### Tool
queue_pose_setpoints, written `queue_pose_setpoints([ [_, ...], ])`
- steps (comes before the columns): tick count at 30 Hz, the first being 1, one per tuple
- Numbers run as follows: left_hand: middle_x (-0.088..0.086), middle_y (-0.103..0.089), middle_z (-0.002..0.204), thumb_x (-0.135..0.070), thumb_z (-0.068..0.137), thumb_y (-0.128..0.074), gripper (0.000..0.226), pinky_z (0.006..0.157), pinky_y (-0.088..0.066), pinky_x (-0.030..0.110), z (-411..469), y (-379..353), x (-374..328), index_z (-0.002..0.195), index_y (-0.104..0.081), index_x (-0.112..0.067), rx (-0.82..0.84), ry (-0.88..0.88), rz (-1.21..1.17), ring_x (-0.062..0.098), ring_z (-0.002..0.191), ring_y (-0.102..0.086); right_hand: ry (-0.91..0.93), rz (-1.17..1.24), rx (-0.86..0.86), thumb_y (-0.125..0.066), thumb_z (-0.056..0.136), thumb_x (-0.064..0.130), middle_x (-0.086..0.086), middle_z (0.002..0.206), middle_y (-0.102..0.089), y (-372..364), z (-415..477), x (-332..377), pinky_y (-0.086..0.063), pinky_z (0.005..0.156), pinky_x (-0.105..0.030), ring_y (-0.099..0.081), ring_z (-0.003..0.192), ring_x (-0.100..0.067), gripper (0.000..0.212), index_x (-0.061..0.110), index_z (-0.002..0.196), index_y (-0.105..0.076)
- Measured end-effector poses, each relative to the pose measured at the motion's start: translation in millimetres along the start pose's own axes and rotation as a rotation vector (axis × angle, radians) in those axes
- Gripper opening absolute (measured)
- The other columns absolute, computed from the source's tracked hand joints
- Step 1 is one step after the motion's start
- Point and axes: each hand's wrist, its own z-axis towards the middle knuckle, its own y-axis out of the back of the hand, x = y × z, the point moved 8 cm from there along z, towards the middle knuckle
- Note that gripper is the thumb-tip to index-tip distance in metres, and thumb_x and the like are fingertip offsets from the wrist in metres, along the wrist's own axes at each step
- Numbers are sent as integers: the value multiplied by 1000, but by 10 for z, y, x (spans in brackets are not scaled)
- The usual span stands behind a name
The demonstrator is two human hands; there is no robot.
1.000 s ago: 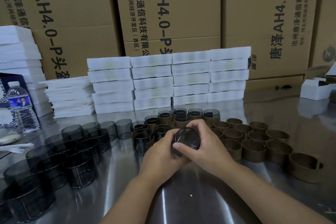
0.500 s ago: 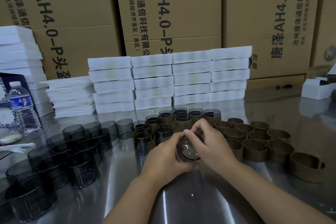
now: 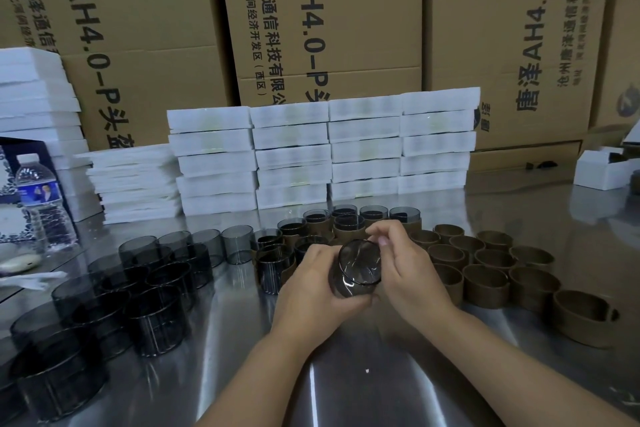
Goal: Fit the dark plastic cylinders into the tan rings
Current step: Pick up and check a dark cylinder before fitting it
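Hands meet over the middle of the brushed steel table (image 3: 346,378). The left hand (image 3: 311,291) curls round the lower wall of one smoky dark translucent plastic cylinder (image 3: 358,270), which is tilted with its open mouth toward the camera. The right hand (image 3: 405,270) closes on it from three o'clock, fingertips pinching near the rim at one o'clock. Whether a ring already sits on it I cannot tell, because the palms hide its base. Empty short tan rings (image 3: 485,276) lie at three o'clock, loose dark cylinders (image 3: 156,288) at nine, and fitted pairs (image 3: 346,222) at twelve. To seat it well, I judge, keep both axes square and press evenly round the rim — a thin wall squeezed hard may go oval and jam.
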Motion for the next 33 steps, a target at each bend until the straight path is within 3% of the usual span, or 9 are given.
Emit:
queue_pose_setpoints([
  [7, -22, -62, 100, -52, 58, -85, 51, 79, -45, 9, 21, 8, 69, 102, -58, -49, -43, 102, -235, -9, 93, -59, -7, 11, 23, -35, 98, 46, 18, 90, -61, -7, -38, 75, -51, 70, -19, -62, 83, 5, 9, 47, 105, -40],
  [12, -11, -70, 93, -40, 63, -89, 63, 69, -48, 11, 11, 17, 160, 113, -50, -41, -109, 223, -413, -3, 77, -64, -55, 35, 39, -31, 89, 58, 16, 108, -61, -18, -28, 54, -48, 92, -35, -58, 105, -4, 48, 32, 127, -47],
  [18, -2, -74, 86, -33, 72, -83, 50, 63, -48, 14, 39, -15, 218, 113, -54, -27, -135, 324, -595, 3, 71, -67, -87, -3, 127, -25, 78, 74, 21, 130, -46, -101, -32, 9, -35, 108, -31, -42, 129, -3, 81, 29, 144, -40],
  [20, -3, -75, 86, -35, 73, -81, 47, 61, -47, 13, 32, -19, 220, 112, -55, -27, -131, 340, -611, 1, 69, -66, -93, -2, 163, -27, 83, 78, 25, 132, -47, -132, -32, 12, -35, 109, -33, -42, 130, -3, 75, 33, 140, -44],
  [22, -2, -75, 88, -44, 71, -78, 50, 61, -49, 14, 20, -34, 234, 113, -58, -26, -114, 370, -646, 2, 71, -68, -98, 10, 185, -31, 88, 70, 28, 115, -61, -160, -25, 13, -42, 102, -36, -51, 119, -2, 51, 40, 120, -56],
  [26, -2, -72, 102, -41, 84, -70, 45, 71, -55, 26, -1, -119, 245, 124, -60, -23, -29, 436, -750, 10, 81, -70, -255, 113, 162, -40, 97, 50, 51, 84, -55, -178, -29, -109, -33, 90, -15, -52, 103, 12, 24, 57, 97, -63],
  [28, -1, -72, 107, -39, 87, -67, 42, 79, -56, 33, -14, -175, 224, 126, -61, -22, 22, 445, -792, 15, 86, -70, -312, 146, 163, -41, 97, 49, 41, 87, -60, -198, -37, -165, -33, 87, -11, -52, 98, 14, 23, 56, 99, -62],
  [30, -1, -73, 108, -36, 89, -64, 33, 76, -56, 33, -20, -207, 185, 120, -66, -25, 67, 437, -842, 16, 85, -70, -354, 185, 167, -42, 97, 50, 25, 99, -63, -207, -42, -210, -39, 90, -20, -55, 96, 5, 29, 39, 116, -60],
  [33, 1, -73, 109, -41, 85, -63, 36, 70, -56, 30, -36, -244, 107, 117, -69, -25, 147, 440, -940, 16, 82, -70, -380, 250, 174, -44, 95, 51, 15, 103, -66, -216, -46, -193, -42, 88, -23, -58, 95, 4, 35, 29, 117, -60],
])
